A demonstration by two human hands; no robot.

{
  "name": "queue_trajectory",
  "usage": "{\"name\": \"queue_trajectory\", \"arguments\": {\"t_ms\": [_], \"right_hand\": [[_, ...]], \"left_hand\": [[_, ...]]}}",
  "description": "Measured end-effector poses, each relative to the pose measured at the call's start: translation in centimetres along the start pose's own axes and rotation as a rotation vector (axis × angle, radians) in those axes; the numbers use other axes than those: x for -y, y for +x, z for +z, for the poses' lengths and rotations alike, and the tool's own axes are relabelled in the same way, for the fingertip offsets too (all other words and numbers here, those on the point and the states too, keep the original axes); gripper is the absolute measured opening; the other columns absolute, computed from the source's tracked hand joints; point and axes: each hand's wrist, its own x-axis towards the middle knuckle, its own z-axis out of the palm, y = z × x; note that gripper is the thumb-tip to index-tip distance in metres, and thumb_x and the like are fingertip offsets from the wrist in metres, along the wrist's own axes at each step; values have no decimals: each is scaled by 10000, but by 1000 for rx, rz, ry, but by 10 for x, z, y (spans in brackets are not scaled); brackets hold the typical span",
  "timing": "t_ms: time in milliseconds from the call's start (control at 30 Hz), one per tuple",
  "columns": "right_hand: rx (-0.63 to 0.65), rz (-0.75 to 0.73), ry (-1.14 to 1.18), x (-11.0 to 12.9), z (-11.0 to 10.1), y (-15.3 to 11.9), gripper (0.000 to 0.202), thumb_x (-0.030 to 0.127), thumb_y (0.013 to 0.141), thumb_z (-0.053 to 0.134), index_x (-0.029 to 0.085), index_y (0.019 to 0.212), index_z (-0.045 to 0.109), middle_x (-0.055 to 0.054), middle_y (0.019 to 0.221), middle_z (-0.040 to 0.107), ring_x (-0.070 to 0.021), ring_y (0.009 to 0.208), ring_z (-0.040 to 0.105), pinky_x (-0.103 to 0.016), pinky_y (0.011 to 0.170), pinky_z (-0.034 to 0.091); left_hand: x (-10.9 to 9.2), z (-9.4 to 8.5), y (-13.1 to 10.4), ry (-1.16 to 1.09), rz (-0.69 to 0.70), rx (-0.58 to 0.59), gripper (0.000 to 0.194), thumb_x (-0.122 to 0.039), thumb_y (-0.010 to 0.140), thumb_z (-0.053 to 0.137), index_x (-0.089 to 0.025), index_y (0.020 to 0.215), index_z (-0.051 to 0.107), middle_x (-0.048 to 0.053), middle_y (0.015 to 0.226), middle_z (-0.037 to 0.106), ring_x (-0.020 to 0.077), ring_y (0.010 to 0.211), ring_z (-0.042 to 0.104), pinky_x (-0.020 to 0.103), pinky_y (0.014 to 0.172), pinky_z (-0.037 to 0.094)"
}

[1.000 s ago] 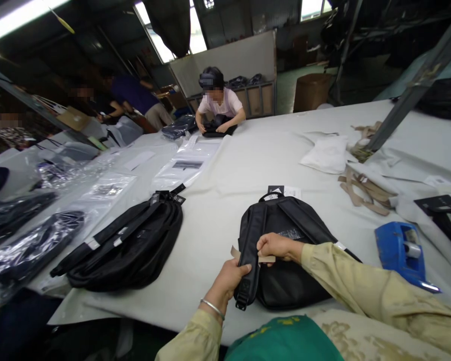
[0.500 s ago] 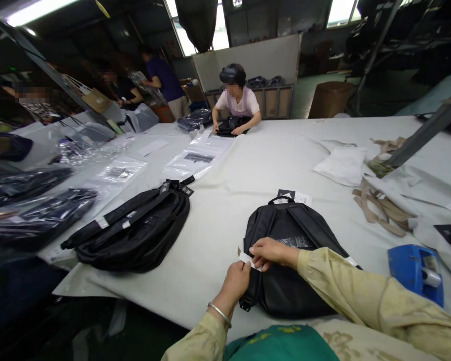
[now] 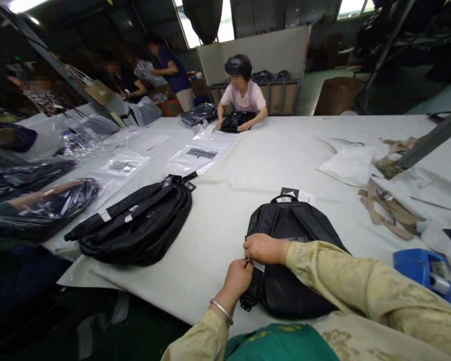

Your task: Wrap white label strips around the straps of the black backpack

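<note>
A black backpack (image 3: 293, 296) lies on the table before me, its carry handle and hang tags (image 3: 298, 194) pointing away. At its left edge, my left hand (image 3: 239, 278), with a bangle at the wrist, is closed on a shoulder strap (image 3: 252, 293). Touching close above it, my right hand (image 3: 263, 249) is closed in a pinch at a small white strip (image 3: 260, 266) by the strap. The fingertips of both hands are partly hidden where they meet. Another black backpack (image 3: 135, 225) lies to the left, with white bands on its straps.
Plastic-wrapped bags (image 3: 41, 210) lie at far left, with another person's forearm (image 3: 47, 194) over them. A co-worker (image 3: 242, 95) handles a black bag across the table. Clear plastic bags (image 3: 201, 153), tan straps (image 3: 389, 208) and a blue tape dispenser (image 3: 421, 271) lie around. A metal post (image 3: 432, 138) stands right.
My right hand's fingers have curled in closer to my left hand, covering more of the white strip. Another person's forearm has come over the wrapped bags at left.
</note>
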Motion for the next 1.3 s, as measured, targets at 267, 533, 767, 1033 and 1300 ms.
{"name": "queue_trajectory", "arguments": {"t_ms": [267,533,767,1033,1300], "right_hand": [[-387,228,114,19,58,-36,201,217,941,477,148,873,654,-85,869,622,-175,766,511,-298,681,413],[-613,620,577,43,71,-40,148,238,893,586,152,893,705,-80,890,671,-187,889,606,-331,842,477],[-560,738,749,41,70,-42,200,307,816,663,157,935,721,-77,898,659,-176,848,624,-291,803,497],[-332,389,579,11,29,-42,476,291,791,687,176,1244,601,-112,1152,626,-219,1054,604,-329,946,459],[86,64,255,-24,-8,8,269,162,789,642,206,1044,716,-61,954,713,-183,840,643,-267,694,452]], "left_hand": [[9,12,2,-337,-65,45,270,-344,764,505,-170,561,549,-17,548,497,134,559,427,259,528,309],[3,15,-1,-515,-178,38,260,-395,699,543,-160,598,594,-23,547,505,137,566,432,259,535,349],[12,15,4,-411,-160,54,296,-425,712,519,-156,622,606,1,590,539,151,594,470,262,534,340],[12,17,8,-342,-143,70,337,-474,739,547,-159,624,581,-6,587,514,139,587,442,256,520,295],[14,17,5,-326,-117,41,350,-444,782,549,-192,559,454,-52,521,404,106,513,359,261,513,254]]}}
